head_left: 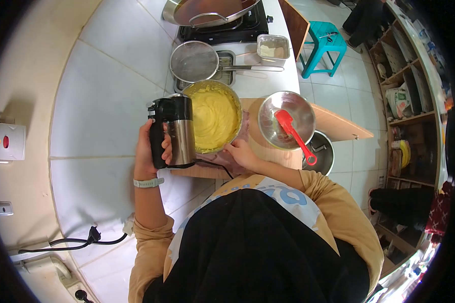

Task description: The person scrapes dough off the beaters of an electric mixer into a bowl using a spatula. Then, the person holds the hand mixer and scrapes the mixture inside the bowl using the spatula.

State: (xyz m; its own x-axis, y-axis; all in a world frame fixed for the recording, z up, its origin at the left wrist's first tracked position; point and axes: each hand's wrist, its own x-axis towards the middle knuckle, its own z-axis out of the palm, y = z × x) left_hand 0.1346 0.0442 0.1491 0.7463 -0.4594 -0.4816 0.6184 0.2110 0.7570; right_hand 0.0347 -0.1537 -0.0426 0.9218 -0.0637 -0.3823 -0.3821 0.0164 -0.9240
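Note:
My left hand [151, 150] is wrapped round the handle of a black and silver electric hand mixer [181, 134]. The mixer is at the left side of a metal mixing bowl [240, 107] with thick yellow batter [213, 118] in it. Its beaters are hidden from view. My right hand [241, 153] grips the bowl's near right rim, fingertips at the edge. To the right stands a steel bowl [268, 129], with a red spatula [294, 132] resting in it, its handle over the rim.
Behind the batter, a sieve [193, 61] lies on a metal rack tray [228, 78]. A clear container [273, 49] stands beside it. Farther back, a wide pan [207, 12] sits on a black stove [227, 33]. A teal stool [324, 45] and shelves [412, 121] are at right.

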